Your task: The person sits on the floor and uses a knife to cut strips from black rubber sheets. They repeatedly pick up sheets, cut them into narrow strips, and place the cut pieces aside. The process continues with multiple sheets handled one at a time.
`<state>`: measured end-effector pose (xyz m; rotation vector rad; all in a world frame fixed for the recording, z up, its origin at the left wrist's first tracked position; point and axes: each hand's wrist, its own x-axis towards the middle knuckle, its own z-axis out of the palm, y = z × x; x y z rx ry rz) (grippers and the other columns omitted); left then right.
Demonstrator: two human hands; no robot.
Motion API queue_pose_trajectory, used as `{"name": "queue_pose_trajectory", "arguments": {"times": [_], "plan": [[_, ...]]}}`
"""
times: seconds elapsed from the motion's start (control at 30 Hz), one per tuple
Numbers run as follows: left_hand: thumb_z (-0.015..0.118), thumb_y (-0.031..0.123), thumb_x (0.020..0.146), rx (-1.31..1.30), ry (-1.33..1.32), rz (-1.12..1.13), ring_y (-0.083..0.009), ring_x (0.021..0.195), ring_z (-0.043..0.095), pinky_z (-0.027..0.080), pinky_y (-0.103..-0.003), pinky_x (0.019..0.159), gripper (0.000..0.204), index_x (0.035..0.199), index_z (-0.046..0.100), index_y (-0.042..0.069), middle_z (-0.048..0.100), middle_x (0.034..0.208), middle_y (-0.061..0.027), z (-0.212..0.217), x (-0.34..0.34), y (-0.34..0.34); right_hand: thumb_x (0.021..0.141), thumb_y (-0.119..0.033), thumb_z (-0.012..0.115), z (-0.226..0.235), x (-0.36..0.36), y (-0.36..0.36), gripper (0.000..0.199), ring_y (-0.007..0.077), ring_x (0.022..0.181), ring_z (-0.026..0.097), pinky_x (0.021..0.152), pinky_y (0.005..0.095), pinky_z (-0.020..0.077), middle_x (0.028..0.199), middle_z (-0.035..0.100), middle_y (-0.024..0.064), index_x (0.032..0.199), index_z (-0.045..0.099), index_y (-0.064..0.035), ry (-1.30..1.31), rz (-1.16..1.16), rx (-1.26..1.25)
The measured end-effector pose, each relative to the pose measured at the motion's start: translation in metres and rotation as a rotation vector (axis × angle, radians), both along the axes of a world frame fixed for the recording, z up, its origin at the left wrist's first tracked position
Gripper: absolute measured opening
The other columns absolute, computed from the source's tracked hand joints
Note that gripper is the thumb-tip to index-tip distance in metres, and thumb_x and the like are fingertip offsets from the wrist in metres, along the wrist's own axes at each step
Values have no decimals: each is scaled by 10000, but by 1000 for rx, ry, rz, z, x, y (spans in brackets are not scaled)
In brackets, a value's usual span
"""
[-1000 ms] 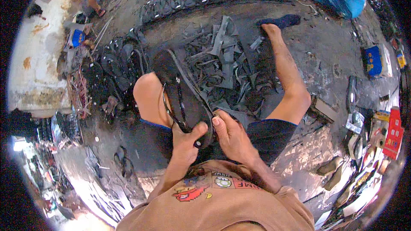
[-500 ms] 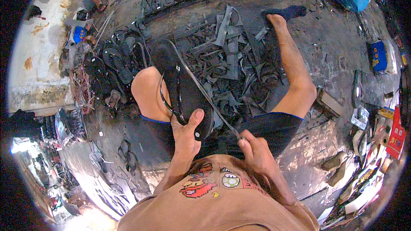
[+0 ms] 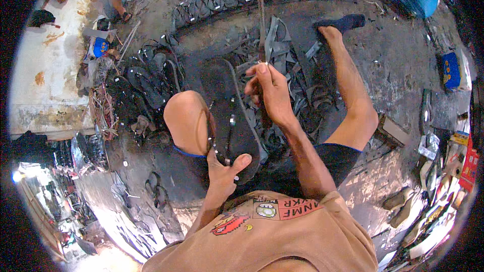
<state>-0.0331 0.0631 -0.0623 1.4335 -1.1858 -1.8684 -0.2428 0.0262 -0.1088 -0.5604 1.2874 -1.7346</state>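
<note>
Head view: the black sandal (image 3: 229,121) rests on the person's left knee, hemmed by piled rubber strips (image 3: 282,45) ahead and stacked soles (image 3: 146,80) to the left. Left hand (image 3: 224,174) grips its heel edge, fingers wrapped. Right hand (image 3: 269,88), raised, pinches a thin cord (image 3: 260,15), fingers pressed together

Black rubber sandal (image 3: 229,121) lies sole-up across the knee.

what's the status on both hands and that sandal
Left hand grips heel of black rubber flip-flop sandal on the knee. Right hand raised, pinching thin dark strip. Black rubber scraps underneath.
</note>
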Motion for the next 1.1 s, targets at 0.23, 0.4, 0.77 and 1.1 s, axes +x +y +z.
{"name": "queue_pose_trajectory", "arguments": {"times": [0.23, 0.4, 0.77, 1.1], "plan": [[858, 262, 777, -682, -189, -406, -267, 1161, 636, 492, -369, 998, 928, 1518, 395, -52, 600, 1371, -144, 22, -1, -21, 948, -325, 790, 44, 9, 44, 329, 34, 726, 545, 663, 239, 445, 780, 651, -39, 945, 748, 1, 294, -141, 52], [658, 239, 1021, -421, 19, -100, -152, 1098, 627, 500, -279, 936, 499, 1443, 528, 8, 656, 1245, -81, 52, -29, -55, 1006, -183, 699, 68, 46, 72, 317, 50, 650, 533, 585, 233, 433, 797, 661, -25, 1264, 659, -3, 419, -119, 37], [587, 350, 1063, 16, 112, -19, -101, 1019, 650, 506, -267, 913, 394, 1338, 623, 70, 697, 1150, 7, 52, 4, -43, 975, -338, 638, 18, 111, 280, 312, 482, 818, 690, 692, 519, 537, 854, 685, 242, 1145, 629, -76, 585, 363, 562], [660, 316, 1041, -11, 121, -96, -116, 1168, 597, 451, -293, 1055, 589, 1499, 426, 30, 639, 1264, -39, 42, 2, -54, 1046, -453, 544, 37, 45, 136, 374, 493, 825, 682, 705, 558, 521, 843, 696, 251, 1204, 602, -118, 772, 398, 508]]}}
